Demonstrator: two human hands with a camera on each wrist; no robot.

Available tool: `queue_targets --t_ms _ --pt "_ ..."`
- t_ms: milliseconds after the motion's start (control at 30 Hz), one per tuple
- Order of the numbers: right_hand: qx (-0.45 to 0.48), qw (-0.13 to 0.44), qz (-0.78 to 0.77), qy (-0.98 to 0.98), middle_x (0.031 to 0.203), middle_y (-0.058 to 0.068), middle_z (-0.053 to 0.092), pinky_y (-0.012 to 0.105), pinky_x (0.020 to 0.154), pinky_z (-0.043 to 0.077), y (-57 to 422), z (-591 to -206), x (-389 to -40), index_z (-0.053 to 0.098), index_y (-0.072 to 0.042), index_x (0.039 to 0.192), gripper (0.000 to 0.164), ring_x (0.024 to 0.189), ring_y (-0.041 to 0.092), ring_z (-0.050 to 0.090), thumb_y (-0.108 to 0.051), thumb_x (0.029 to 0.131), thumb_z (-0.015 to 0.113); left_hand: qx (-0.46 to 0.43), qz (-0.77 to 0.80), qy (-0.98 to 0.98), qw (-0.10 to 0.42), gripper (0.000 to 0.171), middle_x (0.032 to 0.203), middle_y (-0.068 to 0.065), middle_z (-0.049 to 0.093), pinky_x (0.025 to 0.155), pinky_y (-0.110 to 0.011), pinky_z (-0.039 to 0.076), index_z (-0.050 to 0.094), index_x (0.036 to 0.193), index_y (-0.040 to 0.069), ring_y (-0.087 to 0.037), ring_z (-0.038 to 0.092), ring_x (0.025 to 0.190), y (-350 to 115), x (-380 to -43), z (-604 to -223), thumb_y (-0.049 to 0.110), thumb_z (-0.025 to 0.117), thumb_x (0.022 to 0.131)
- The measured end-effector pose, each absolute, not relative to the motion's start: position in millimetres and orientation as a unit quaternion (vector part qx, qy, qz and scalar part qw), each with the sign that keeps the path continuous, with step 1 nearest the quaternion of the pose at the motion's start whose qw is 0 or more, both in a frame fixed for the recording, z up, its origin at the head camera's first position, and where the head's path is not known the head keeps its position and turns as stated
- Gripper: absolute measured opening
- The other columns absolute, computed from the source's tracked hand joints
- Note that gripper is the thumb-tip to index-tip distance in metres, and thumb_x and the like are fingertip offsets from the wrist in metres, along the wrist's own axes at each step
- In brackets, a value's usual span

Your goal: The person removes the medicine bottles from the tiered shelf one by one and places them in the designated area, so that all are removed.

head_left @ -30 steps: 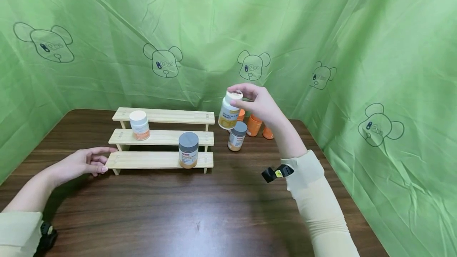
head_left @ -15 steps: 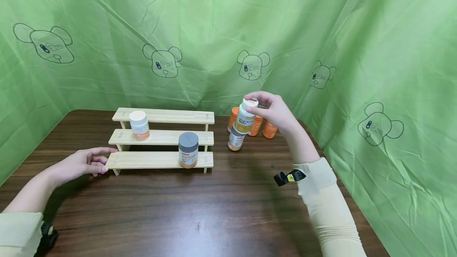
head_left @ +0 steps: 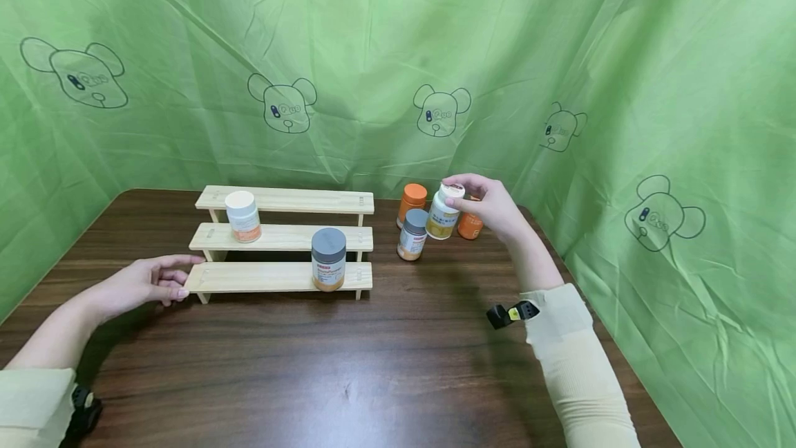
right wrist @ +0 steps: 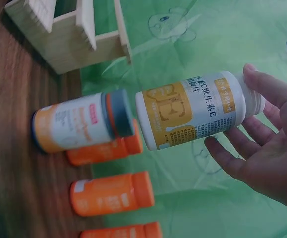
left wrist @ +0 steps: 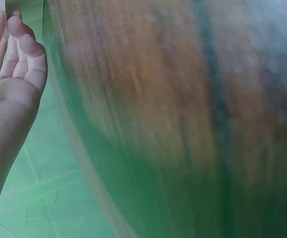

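My right hand [head_left: 488, 206] holds a white vitamin bottle [head_left: 442, 216] with a yellow label, thumb and fingers around its cap. In the right wrist view this bottle [right wrist: 188, 111] is raised off the table, in front of the orange bottles. Close to its left stands a grey-lidded jar [head_left: 412, 237]. My left hand [head_left: 146, 285] pinches the left end of the lowest step of a three-step wooden rack [head_left: 249, 278]. A white-capped bottle [head_left: 243, 218] stands on the middle step, toward the left. Another grey-lidded jar [head_left: 328, 265] is on the lowest step at the right.
Orange bottles stand behind: one [head_left: 412, 202] at the left, another [head_left: 470, 225] partly covered by my right hand. A middle orange bottle [right wrist: 112, 193] shows in the right wrist view. Green cloth [head_left: 367, 75] hangs around the dark wooden table [head_left: 348, 365].
My right hand has carried the vitamin bottle rightward and down, from left of the orange bottles, past the grey-lidded jar, to its right side. The left hand stays at the rack.
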State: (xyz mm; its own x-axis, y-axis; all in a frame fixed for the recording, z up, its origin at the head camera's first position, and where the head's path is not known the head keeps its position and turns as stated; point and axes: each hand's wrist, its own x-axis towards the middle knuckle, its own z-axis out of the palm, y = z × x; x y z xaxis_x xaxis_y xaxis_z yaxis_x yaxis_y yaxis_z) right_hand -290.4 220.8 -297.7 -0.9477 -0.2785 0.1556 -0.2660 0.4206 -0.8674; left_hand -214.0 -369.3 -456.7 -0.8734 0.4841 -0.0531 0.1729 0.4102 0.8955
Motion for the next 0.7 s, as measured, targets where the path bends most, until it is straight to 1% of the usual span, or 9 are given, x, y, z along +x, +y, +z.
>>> queue_targets --t_ms 167,433,533,700 --pt "-0.15 0.013 -0.522 0.839 0.124 0.004 0.061 0.034 0.092 0.046 230.7 -314.2 -295.9 0.062 -0.012 0.121 0.042 0.119 0.019 0.053 -0.025 0.082 0.074 0.205 0.505 0.824 0.155 0.058 0.095 -0.013 0.063 0.057 -0.032 0.052 0.037 0.141 0.003 -0.014 0.063 0.072 -369.1 -215.2 -455.9 0.004 0.062 0.088" --pt "-0.113 0.009 -0.533 0.838 0.126 0.005 0.059 0.038 0.095 0.044 239.9 -341.0 -303.0 0.061 -0.013 0.123 0.047 0.12 0.023 0.051 -0.028 0.081 0.075 0.201 0.504 0.825 0.158 0.059 0.096 -0.012 0.064 0.058 -0.032 0.052 0.037 0.141 0.004 -0.015 0.062 0.072 -367.2 -213.8 -453.3 0.005 0.062 0.088" --pt "-0.106 0.002 -0.538 0.836 0.125 0.005 0.059 0.035 0.092 0.045 243.2 -352.6 -307.4 0.061 -0.012 0.123 0.047 0.118 0.025 0.052 -0.028 0.081 0.075 0.198 0.504 0.826 0.159 0.059 0.096 -0.012 0.064 0.058 -0.032 0.052 0.037 0.141 0.004 -0.015 0.062 0.072 -367.0 -213.6 -453.0 0.005 0.063 0.088" --pt "-0.1 -0.013 -0.55 0.829 0.118 0.002 0.062 0.028 0.088 0.046 247.0 -371.2 -313.4 0.062 -0.011 0.123 0.046 0.11 0.018 0.057 -0.026 0.081 0.075 0.197 0.506 0.825 0.159 0.058 0.096 -0.013 0.064 0.057 -0.032 0.052 0.037 0.141 0.004 -0.014 0.062 0.072 -366.7 -212.8 -452.5 0.005 0.063 0.088"
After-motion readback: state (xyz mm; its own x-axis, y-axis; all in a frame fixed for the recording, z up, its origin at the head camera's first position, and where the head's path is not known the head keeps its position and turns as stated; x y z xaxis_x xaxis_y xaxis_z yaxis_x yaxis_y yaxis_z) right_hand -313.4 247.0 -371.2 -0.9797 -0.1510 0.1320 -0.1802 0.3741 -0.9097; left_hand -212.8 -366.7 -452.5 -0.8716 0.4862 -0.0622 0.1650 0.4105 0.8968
